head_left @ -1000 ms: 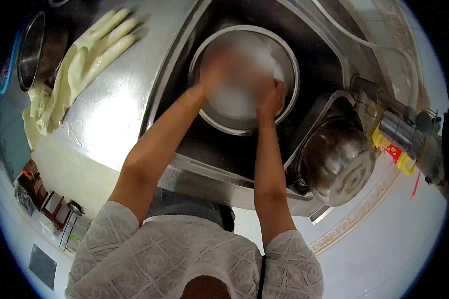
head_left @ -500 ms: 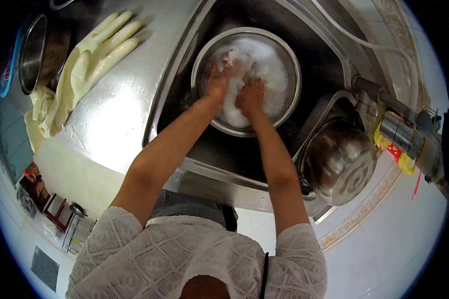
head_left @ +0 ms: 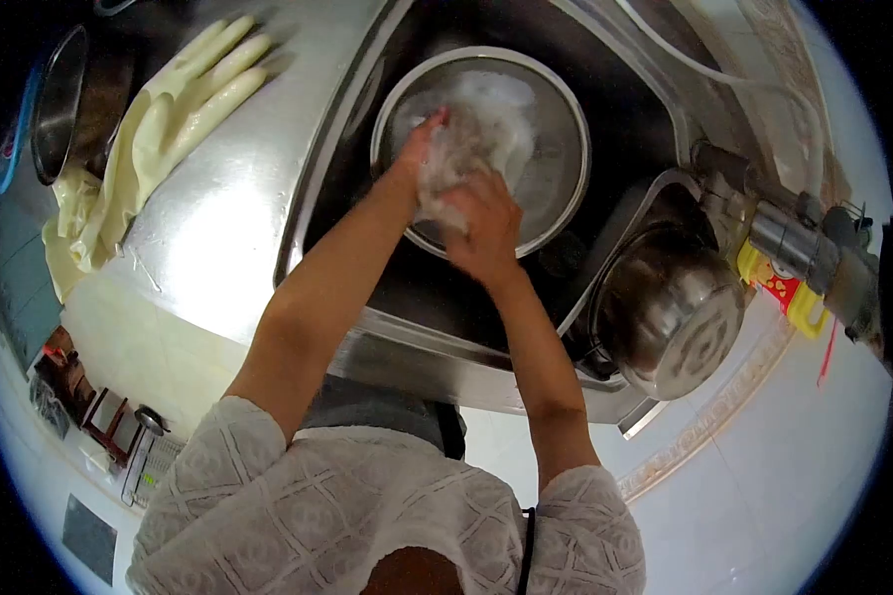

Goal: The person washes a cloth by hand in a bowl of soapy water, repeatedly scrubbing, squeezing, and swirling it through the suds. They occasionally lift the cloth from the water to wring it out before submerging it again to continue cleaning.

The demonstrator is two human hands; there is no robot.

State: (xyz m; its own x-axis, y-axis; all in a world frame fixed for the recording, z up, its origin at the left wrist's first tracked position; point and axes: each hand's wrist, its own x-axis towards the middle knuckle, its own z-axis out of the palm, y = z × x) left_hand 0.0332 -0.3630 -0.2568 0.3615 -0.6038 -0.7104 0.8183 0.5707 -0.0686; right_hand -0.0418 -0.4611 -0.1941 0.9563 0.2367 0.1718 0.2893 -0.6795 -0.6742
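Observation:
A round metal basin (head_left: 579, 164) of sudsy water stands in the sink. Over its left half, both of my hands work on a soaked, whitish cloth (head_left: 453, 159), which is smeared by motion and partly covered in foam. My left hand (head_left: 419, 154) grips it from the left, thumb up, its other fingers mostly hidden. My right hand (head_left: 488, 226) is curled over the cloth's lower end, near the basin's front rim. White foam (head_left: 511, 119) floats beside the cloth.
A pale rubber glove (head_left: 174, 124) lies on the steel counter (head_left: 233, 218) at left, beside a metal pot (head_left: 58, 104). An upturned metal pot (head_left: 670, 312) sits at the sink's right. A pale hose (head_left: 709, 71) runs along the back, and a yellow-and-red package (head_left: 779, 288) is at far right.
My right hand has come up out of the foam and back toward me, onto the cloth. The whitish cloth now shows between both hands, and the foam has shrunk and shifted.

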